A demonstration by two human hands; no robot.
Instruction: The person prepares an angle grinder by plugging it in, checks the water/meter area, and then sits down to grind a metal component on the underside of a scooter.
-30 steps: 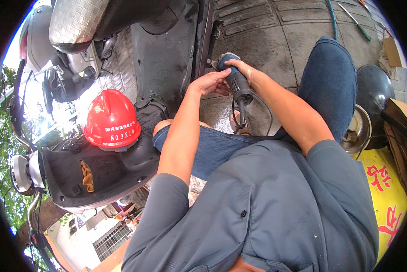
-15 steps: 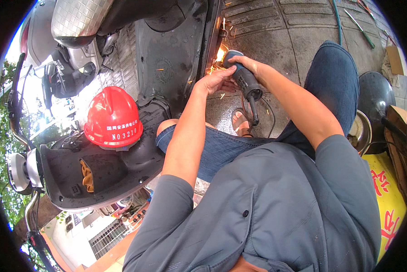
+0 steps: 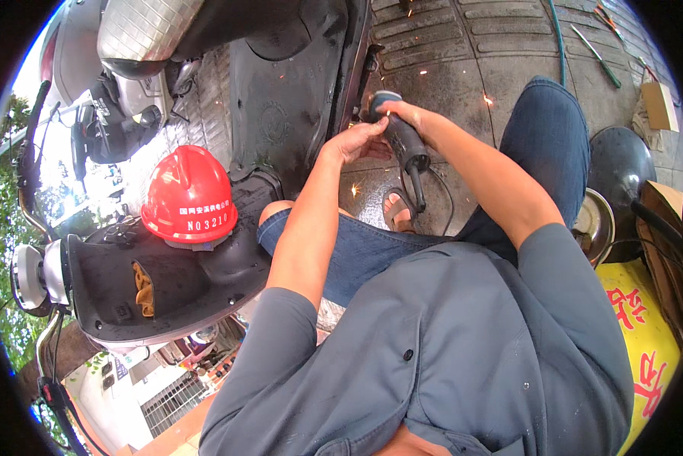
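A dark angle grinder point(image 3: 407, 146) with a blue-grey front end is held low beside the black scooter's point(image 3: 280, 106) footboard edge. Wrapped round its front part is my right hand point(image 3: 407, 115). My left hand point(image 3: 361, 142) grips it from the other side, thumb against the body and fingers partly behind it. From the grinder's rear end a black cord point(image 3: 449, 201) trails down past my sandalled foot point(image 3: 397, 210). The disc and the spot it faces on the scooter's edge are hidden by the tool and hands. A few orange sparks point(image 3: 488, 100) fly over the paving.
A red hard hat point(image 3: 189, 196) sits on the scooter's front panel, left of my arm. Brown gloves point(image 3: 144, 290) are tucked into its pocket. To the right are a dark round pan point(image 3: 621, 163), a cardboard box point(image 3: 659, 106), a yellow sack point(image 3: 645, 334) and a green-handled tool point(image 3: 609, 76).
The bright glow and dense sparks at the scooter's edge are gone; scattered sparks remain. The grinder and both hands have shifted slightly left in the picture.
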